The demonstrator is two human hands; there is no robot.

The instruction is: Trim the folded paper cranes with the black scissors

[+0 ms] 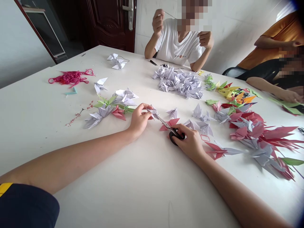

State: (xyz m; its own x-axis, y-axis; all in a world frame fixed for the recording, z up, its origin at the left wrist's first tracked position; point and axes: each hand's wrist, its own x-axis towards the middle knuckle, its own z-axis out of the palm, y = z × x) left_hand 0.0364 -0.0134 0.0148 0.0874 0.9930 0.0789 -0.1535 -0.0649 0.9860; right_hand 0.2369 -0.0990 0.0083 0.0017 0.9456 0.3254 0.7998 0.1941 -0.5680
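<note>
Near the middle of the table, my left hand (140,119) pinches a small white paper crane (153,111) between thumb and fingers. My right hand (188,139) is closed round the black handles of a pair of scissors (165,124). The scissor blades point up and left, and their tips reach the folded paper; whether they are cutting it I cannot tell. Beneath the blades lies a red paper crane (171,123). Left of my left hand sit white, green and red cranes, among them a white one (101,114).
A heap of white cranes (180,82) lies farther back, and red and white cranes (255,133) spread along the right. Pink yarn (68,77) rests at the left. Across the white table (114,186), a person in a white shirt (174,41) holds up a thread; others sit at right.
</note>
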